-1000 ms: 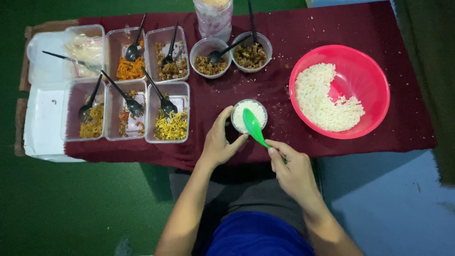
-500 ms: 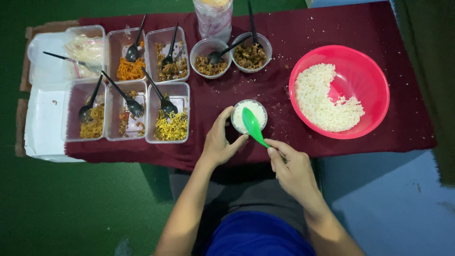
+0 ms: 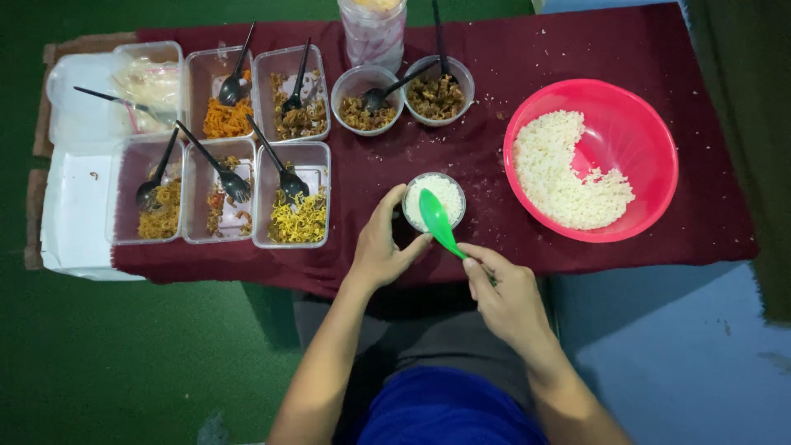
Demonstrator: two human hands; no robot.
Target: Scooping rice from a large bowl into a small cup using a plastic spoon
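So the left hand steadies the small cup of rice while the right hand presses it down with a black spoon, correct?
Not quite: the spoon is green, not black, as the head view shows. The black spoons sit in the containers of toppings. The rest holds: the left hand steadies the small cup of rice and the right hand works the spoon.

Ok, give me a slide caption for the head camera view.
Left hand steadies a small rice-filled cup while right hand presses a green spoon onto it.

You have bare tabletop between the small rice cup and the red bowl. To your left, upright black spoons in the clear tubs block a low pass; the two round cups seem to crowd the far side.
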